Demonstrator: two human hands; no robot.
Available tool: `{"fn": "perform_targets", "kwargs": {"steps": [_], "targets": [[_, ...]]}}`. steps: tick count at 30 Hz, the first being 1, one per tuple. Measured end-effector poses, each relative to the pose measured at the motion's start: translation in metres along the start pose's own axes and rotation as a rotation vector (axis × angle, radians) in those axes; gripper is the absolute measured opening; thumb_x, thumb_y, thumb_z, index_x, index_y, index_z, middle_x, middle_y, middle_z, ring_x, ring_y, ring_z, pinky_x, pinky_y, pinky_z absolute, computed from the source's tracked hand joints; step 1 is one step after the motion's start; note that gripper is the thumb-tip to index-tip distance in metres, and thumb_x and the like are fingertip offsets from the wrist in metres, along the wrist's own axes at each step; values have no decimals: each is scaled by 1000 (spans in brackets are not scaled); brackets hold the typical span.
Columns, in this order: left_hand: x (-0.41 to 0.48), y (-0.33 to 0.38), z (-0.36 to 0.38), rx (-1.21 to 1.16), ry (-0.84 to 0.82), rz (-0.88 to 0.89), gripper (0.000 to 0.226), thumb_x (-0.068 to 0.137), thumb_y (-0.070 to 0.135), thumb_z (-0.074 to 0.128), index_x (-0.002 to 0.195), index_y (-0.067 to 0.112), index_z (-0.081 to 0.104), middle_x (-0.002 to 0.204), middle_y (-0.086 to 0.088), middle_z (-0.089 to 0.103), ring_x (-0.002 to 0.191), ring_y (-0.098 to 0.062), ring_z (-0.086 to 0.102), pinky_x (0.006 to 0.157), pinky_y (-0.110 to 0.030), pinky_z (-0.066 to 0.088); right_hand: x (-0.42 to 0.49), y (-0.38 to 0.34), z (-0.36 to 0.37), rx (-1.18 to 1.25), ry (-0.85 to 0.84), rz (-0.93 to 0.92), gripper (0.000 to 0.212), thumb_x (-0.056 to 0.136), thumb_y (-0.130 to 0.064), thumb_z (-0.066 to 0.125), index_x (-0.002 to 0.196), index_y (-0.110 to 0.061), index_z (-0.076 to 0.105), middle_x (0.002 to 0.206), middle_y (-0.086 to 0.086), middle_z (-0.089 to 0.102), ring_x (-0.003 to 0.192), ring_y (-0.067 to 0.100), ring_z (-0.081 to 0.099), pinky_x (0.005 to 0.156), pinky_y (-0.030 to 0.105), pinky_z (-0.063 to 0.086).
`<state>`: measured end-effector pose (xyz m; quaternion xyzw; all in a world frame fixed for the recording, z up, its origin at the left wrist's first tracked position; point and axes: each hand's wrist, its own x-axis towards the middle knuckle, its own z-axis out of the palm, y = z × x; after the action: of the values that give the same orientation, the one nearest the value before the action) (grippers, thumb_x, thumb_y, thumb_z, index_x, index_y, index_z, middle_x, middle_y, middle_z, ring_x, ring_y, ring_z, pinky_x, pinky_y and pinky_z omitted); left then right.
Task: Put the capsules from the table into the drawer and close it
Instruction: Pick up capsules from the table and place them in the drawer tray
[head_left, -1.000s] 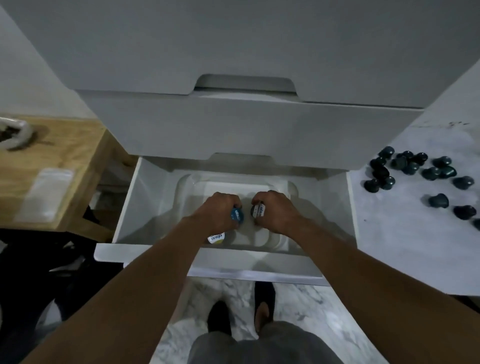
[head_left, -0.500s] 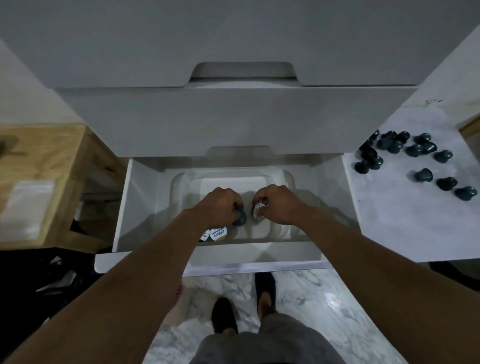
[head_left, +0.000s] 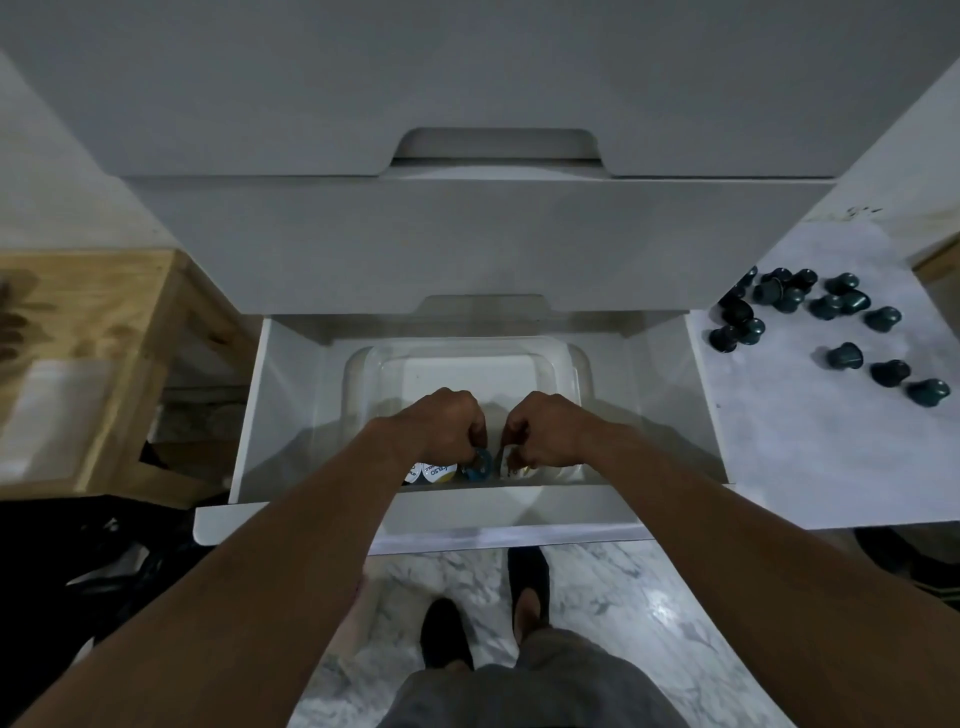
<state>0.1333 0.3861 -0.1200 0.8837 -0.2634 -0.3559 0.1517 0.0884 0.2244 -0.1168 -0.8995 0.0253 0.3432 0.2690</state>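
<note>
Fingers (head_left: 475, 431) of the left hand (head_left: 441, 423) are curled round a blue-lidded capsule (head_left: 478, 464), which is held low inside the clear tub (head_left: 363, 364) set in the open drawer (head_left: 254, 415). A pale capsule (head_left: 511, 464), largely hidden, is pinched by the curled fingers of the right hand (head_left: 553, 428), just beside the first. Two white-lidded capsules (head_left: 431, 472) are seen in the tub under the left wrist. Many dark capsules (head_left: 841, 304) are scattered on the counter (head_left: 805, 467) to the right of the drawer.
</note>
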Motion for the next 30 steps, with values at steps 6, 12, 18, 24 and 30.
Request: {"fn": "perform_targets", "kwargs": {"steps": [6,12,18,24,30], "targets": [[-2,2,-1,9,6,-9,29,75,16,75,103,17,72,103,-4,71,91,-21,64,82,-29,52,1,-1,3,-25,18,-10,28,75,-16,75,103,-17,70,101,4,69,87,18,63,72,24,48],[-7,17,-14,135,199,-17,34,82,32,65,114,20,64,115,-7,63,101,-25,60,85,-34,50,-17,-2,-12,-44,315,-5,23,84,-23,66,105,-15,69,110,5,68,94,18,60,81,26,47],[-23,77,-29,294,540,106,31,91,24,50,118,10,57,118,-12,58,105,-33,58,85,-41,48,-73,12,-37,-61,778,98,18,88,-20,52,99,-14,65,102,9,67,91,29,62,85,38,52],[-17,156,-26,395,716,384,28,90,16,44,116,7,52,115,-13,54,104,-31,52,83,-42,46,-140,66,-53,-122,1057,265,25,89,-17,52,111,-9,59,111,13,57,103,34,54,78,35,45],[0,230,-9,425,766,565,26,90,16,47,114,8,52,112,-12,55,97,-29,53,76,-38,45,-193,134,-61,-120,1106,363,24,90,-17,52,113,-8,57,115,14,56,103,32,52,82,40,48]]}}
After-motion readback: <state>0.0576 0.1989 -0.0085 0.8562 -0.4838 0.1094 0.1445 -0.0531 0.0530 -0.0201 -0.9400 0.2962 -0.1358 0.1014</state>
